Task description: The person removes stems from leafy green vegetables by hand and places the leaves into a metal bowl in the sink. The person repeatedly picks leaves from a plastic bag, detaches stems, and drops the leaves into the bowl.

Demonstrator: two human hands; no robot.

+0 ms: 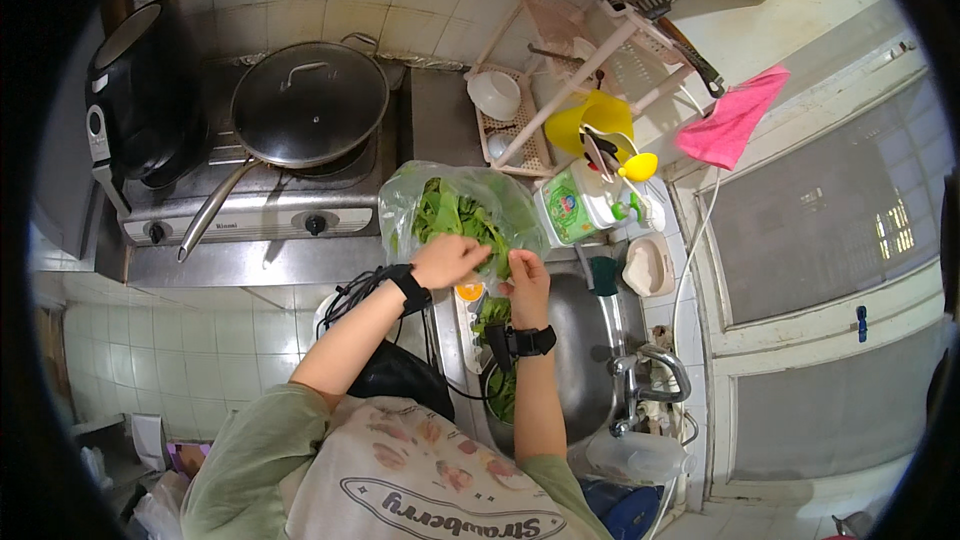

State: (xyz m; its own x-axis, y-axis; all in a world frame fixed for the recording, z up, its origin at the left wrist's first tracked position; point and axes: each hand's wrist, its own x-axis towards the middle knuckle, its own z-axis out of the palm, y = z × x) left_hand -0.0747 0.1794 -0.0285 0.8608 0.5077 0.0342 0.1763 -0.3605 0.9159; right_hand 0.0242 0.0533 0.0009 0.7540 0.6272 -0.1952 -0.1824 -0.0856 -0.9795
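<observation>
Green leafy vegetables [455, 211] lie in a clear plastic bag [401, 199] on the counter, between the stove and the sink. My left hand [448, 261] is over the front of the bag, its curled fingers at the leaves. Close to its right, my right hand [529, 279] has thumb and fingertips together at the bag's front edge, by a leaf stem; whether it grips the stem is too small to tell. More loose leaves [493, 313] lie below the hands, and others sit in a round container [501, 394] at the sink's left side, partly behind my right forearm.
A lidded pan [310, 105] stands on the gas stove [251, 225], its handle jutting forward, beside a black air fryer [142, 97]. Right of the bag are a white tub [574, 202] and a dish rack [536, 154]. The steel sink [589, 360] has a faucet [664, 371]; black cables [367, 289] hang near my left wrist.
</observation>
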